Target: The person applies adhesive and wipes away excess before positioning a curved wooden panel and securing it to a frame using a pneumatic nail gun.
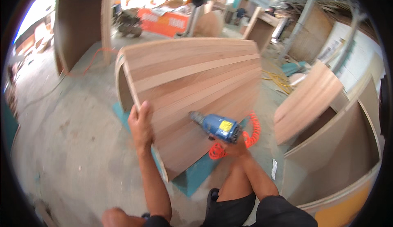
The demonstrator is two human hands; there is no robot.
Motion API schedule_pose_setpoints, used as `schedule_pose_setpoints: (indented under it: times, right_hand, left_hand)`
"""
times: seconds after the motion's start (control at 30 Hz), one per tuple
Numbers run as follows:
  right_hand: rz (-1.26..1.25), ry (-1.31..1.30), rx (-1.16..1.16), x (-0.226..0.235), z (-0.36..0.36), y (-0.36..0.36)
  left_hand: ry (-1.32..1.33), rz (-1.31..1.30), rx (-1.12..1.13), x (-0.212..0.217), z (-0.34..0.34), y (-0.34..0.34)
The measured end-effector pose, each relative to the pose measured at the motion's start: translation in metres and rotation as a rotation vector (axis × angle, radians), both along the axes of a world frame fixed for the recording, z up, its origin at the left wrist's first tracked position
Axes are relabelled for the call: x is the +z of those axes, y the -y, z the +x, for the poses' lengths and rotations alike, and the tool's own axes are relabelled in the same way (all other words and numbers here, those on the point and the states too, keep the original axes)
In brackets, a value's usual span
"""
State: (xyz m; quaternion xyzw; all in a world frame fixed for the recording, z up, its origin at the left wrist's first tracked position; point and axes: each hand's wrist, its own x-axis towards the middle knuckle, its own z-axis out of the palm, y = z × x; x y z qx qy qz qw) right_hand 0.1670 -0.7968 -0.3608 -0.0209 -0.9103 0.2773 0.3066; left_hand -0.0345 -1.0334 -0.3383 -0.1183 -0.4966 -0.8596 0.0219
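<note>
A large curved wooden cabinet shell [192, 77] with a striped plank face leans up in front of me. My left hand [141, 124] is closed round its left edge, with the thumb on the near side. Its hollow side shows in part beyond that edge. In my right hand [233, 146] is the grip of a blue air nail gun [221, 126] with a yellow label. The gun's nose points left over the lower part of the plank face; I cannot tell whether it touches. An orange coiled air hose [255, 128] hangs around the gun's grip.
A teal sheet [192, 180] lies under the shell. On the right stand more curved wooden pieces [309, 102] and an open curved shell [335, 153]. A tall open box [82, 22] is at the far left. An orange banner [163, 22] and a yellow hose [278, 81] lie farther back.
</note>
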Motion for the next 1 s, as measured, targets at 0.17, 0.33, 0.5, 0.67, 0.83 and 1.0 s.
schedule_pose_setpoints:
  times: [0.17,0.33,0.5,0.67,0.83,1.0]
  right_hand:
    - [0.5,-0.082,-0.021,0.001,0.012,0.01]
    - [0.008,-0.115,0.064,0.0,-0.001,0.022]
    - [-0.008,-0.109,0.236,0.027,-0.004,0.057]
    - [-0.062,-0.096,0.22,0.04,-0.01,0.074]
    - [-0.052,-0.07,0.233,0.05,-0.016,0.081]
    - [-0.041,-0.058,0.212,0.05,-0.017,0.086]
  left_hand:
    - [0.053,-0.368,0.312,-0.011,0.024,-0.007]
    - [0.015,-0.483,0.442,-0.014,0.026,-0.008]
    - [0.021,-0.279,0.36,-0.027,0.018,-0.009]
    - [0.159,0.076,-0.055,-0.036,0.018,-0.005]
    - [0.035,0.128,-0.307,-0.061,0.014,0.02]
    - [-0.02,-0.182,-0.419,-0.045,0.017,0.047]
